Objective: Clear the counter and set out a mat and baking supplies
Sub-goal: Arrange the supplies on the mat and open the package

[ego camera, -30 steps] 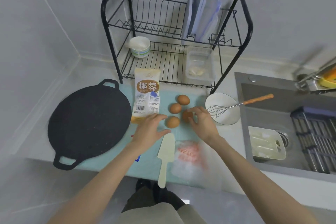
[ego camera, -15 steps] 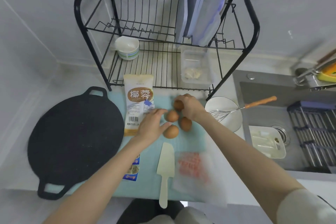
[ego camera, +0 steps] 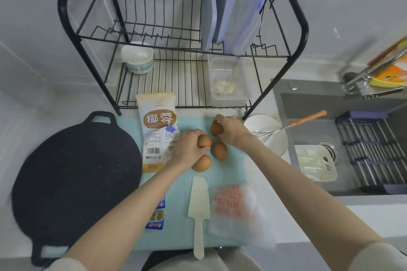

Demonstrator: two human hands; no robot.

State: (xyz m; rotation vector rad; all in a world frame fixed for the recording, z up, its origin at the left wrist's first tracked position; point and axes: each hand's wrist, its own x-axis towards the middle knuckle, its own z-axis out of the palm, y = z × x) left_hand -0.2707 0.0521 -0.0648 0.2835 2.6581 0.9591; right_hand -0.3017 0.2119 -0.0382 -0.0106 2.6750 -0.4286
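Mat (ego camera: 229,167) is laid out pale blue on the bench, right in front of the black dish rack (ego camera: 182,50); four brown eggs sit clustered mid-mat; left hand (ego camera: 188,149) is curled around one egg (ego camera: 204,141), right hand (ego camera: 231,130) pinches another egg (ego camera: 216,128) nearer the rack; two loose eggs (ego camera: 220,150) lie just beside them; coconut bag (ego camera: 159,130) lies left of the eggs, black pan (ego camera: 74,180) further left overlapping the mat edge; cream spatula (ego camera: 198,209) and a clear packet (ego camera: 237,207) sit at the near edge; white bowl (ego camera: 275,136) with whisk (ego camera: 286,127) right of the mat.

Pale sleeves (ego camera: 374,257); bare forearms
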